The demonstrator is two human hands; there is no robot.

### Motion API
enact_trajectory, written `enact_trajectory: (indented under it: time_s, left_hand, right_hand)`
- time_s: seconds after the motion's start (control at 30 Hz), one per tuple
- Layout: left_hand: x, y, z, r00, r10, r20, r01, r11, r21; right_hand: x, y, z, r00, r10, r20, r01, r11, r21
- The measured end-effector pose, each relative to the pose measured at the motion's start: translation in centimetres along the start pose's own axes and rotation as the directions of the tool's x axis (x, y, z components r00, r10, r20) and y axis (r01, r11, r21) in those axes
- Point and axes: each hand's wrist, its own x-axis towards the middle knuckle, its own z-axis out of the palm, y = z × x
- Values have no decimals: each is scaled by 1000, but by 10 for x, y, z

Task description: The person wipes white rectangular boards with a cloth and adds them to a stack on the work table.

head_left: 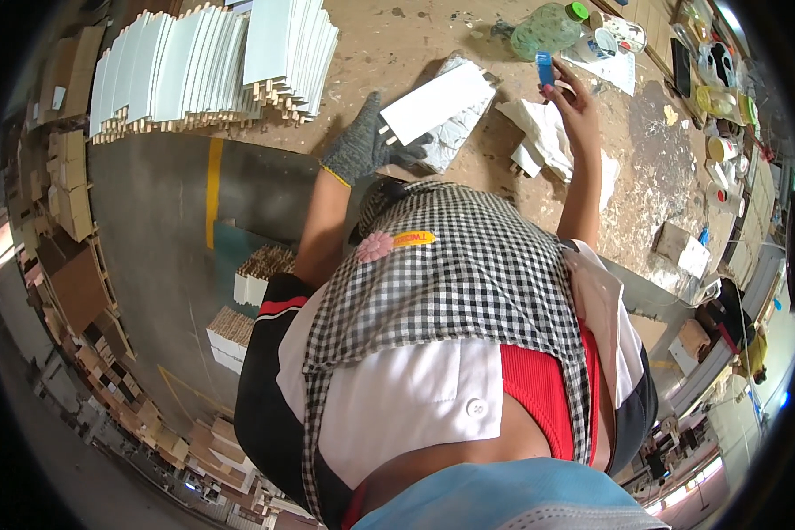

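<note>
My left hand (359, 141), in a dark grey knit glove, grips a white board (437, 102) by its near left end, where two short wooden dowels stick out. The board is tilted above a pale wrapped block (458, 141) on the worktable. My bare right hand (576, 108) pinches a small blue rectangular piece (545, 69) between thumb and fingers, to the right of the board and apart from it. Its exact kind is unclear. Below that hand lies a crumpled white cloth (546, 132).
Stacks of white doweled boards (172, 66) line the far left of the stained worktable (362, 40). A clear green-capped bottle (543, 34), a cup (599, 44) and a paper sheet (617, 72) lie at the far right. A small box (680, 247) sits near the right edge.
</note>
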Motion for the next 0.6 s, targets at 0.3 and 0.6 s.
enact_trajectory:
  time_s: [0.3, 0.6]
  left_hand:
    - [10, -22, -29, 994, 98, 41, -97, 995, -25]
    - [44, -23, -29, 990, 6, -143, -33, 981, -189]
  right_hand:
    - [-21, 7, 55, 981, -167, 102, 183, 967, -177]
    - [-51, -14, 118, 766, -359, 534, 615, 652, -444]
